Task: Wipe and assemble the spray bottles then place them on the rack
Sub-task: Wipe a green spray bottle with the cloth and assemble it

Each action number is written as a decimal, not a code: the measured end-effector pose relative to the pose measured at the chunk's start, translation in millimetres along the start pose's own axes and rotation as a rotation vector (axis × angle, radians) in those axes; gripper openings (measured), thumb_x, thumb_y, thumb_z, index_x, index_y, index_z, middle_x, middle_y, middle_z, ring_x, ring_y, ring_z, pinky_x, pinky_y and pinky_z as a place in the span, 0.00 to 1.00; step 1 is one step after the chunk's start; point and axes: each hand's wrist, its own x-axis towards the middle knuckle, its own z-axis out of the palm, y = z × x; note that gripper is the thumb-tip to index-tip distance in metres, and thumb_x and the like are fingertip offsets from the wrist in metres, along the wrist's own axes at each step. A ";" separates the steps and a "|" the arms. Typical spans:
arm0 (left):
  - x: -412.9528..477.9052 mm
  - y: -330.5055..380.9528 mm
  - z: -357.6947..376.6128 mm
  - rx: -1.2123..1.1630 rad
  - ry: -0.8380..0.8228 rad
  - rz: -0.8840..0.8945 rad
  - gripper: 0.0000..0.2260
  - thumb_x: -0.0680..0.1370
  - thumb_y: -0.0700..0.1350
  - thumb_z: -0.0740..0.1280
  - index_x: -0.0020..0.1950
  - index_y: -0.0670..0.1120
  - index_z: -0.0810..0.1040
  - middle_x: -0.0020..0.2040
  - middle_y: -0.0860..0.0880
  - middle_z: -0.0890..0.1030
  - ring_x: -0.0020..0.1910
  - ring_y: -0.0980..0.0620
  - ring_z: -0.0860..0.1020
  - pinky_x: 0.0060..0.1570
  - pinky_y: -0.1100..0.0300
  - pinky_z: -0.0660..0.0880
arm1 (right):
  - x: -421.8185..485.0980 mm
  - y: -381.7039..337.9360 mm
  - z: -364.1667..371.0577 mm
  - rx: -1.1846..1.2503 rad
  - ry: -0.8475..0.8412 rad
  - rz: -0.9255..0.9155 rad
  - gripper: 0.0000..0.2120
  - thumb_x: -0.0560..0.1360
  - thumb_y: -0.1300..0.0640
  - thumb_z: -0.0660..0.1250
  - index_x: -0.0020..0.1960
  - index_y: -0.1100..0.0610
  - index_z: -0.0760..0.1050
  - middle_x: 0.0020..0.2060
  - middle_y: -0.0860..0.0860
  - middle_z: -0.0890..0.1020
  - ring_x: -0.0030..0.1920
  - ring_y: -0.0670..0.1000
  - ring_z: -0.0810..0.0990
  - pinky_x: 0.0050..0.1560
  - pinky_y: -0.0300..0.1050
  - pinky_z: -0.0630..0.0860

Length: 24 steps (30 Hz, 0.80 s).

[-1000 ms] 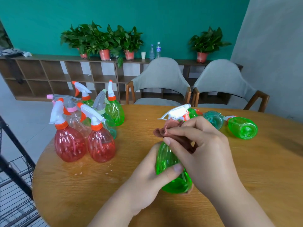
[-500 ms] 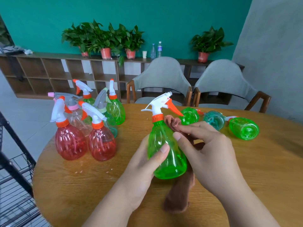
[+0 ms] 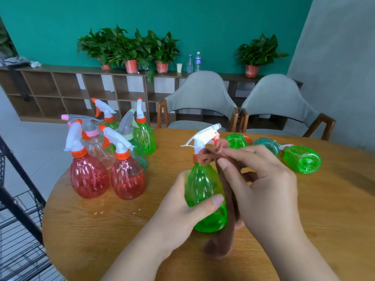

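A green spray bottle (image 3: pixel 200 187) with a white trigger head stands upright on the round wooden table (image 3: pixel 101 230). My left hand (image 3: pixel 182 205) grips its belly, thumb across the front. My right hand (image 3: pixel 261 183) pinches a brown cloth (image 3: pixel 227 199) against the bottle's orange collar; the cloth hangs down behind the bottle to the table. Several assembled bottles stand at the left, among them two red ones (image 3: pixel 89 175) (image 3: pixel 127 177). Three bottles lie on their sides at the back right, one of them green (image 3: pixel 302 159).
A black wire rack (image 3: pixel 18 199) stands off the table's left edge. Two grey chairs (image 3: pixel 200 102) sit behind the table. A low wooden shelf unit with potted plants runs along the teal wall.
The green bottle went from tilted toward me to upright, and its trigger head swung round. My right hand moved the cloth up from the bottle's body to its collar.
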 end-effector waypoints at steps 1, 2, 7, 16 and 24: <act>-0.2 0.3 0.4 0.030 -0.013 0.005 0.27 0.73 0.52 0.80 0.70 0.56 0.75 0.59 0.52 0.86 0.61 0.52 0.85 0.59 0.55 0.80 | 0.4 -1.4 -0.6 -0.006 0.078 0.004 0.09 0.79 0.54 0.76 0.58 0.46 0.87 0.49 0.42 0.83 0.48 0.45 0.83 0.46 0.34 0.78; -0.1 0.3 0.3 0.070 -0.024 0.015 0.27 0.74 0.52 0.80 0.70 0.56 0.75 0.59 0.52 0.86 0.61 0.52 0.84 0.60 0.54 0.80 | 1.2 -2.0 -1.7 -0.006 0.150 0.013 0.09 0.80 0.54 0.76 0.59 0.47 0.86 0.49 0.44 0.83 0.47 0.45 0.82 0.45 0.35 0.78; -2.2 -2.7 6.5 0.216 -0.073 0.057 0.29 0.74 0.49 0.82 0.71 0.56 0.71 0.59 0.51 0.85 0.61 0.50 0.84 0.66 0.46 0.79 | 0.4 -5.3 2.3 -0.005 0.220 0.016 0.12 0.80 0.56 0.76 0.62 0.53 0.87 0.50 0.47 0.82 0.49 0.43 0.82 0.47 0.32 0.76; -2.1 -5.9 11.4 0.416 0.059 0.110 0.35 0.73 0.54 0.83 0.72 0.67 0.67 0.64 0.60 0.82 0.65 0.59 0.80 0.67 0.49 0.77 | -0.5 -4.2 5.3 -0.049 0.086 -0.095 0.11 0.80 0.60 0.76 0.61 0.56 0.87 0.50 0.48 0.81 0.50 0.43 0.80 0.53 0.34 0.76; 0.8 -5.4 10.3 0.631 0.131 0.209 0.40 0.73 0.60 0.81 0.78 0.67 0.61 0.70 0.71 0.69 0.71 0.68 0.69 0.70 0.58 0.72 | 2.5 -8.4 -1.2 -0.040 -0.076 -0.092 0.11 0.80 0.59 0.75 0.62 0.52 0.87 0.51 0.45 0.80 0.56 0.42 0.81 0.55 0.33 0.75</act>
